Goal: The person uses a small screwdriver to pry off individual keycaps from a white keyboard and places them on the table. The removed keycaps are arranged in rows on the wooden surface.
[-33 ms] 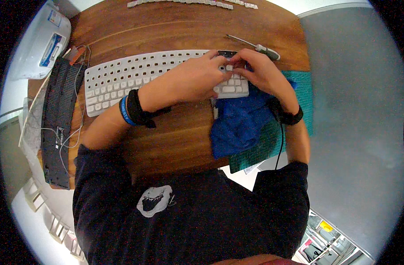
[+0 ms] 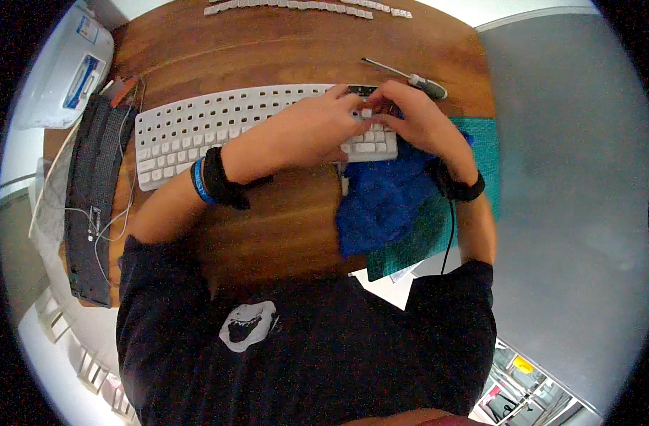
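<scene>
A white keyboard (image 2: 197, 106) lies across the table. White keycaps cover its nearer rows and right-hand block, while the far rows show bare switch openings. My left hand (image 2: 314, 128) reaches over its right part, fingers curled in. From the other side my right hand (image 2: 420, 121) meets it, thumb and index finger bent inward. Between the fingertips of both hands shows a small white keycap (image 2: 367, 113), gripped at the keyboard's number block. The fingers partly hide it, so whether it sits on its switch is unclear.
Loose keycaps (image 2: 289, 6) line the far table edge. A screwdriver (image 2: 427, 86) lies beyond my right hand. Blue cloth (image 2: 381, 199) rests on a green cutting mat (image 2: 484, 170). At left are a black keyboard part (image 2: 90, 206) with cables and a white container (image 2: 76, 64).
The whole view has shifted very slightly. Both hands stay at the same spot on the keyboard, with the keycap still between their fingertips.
</scene>
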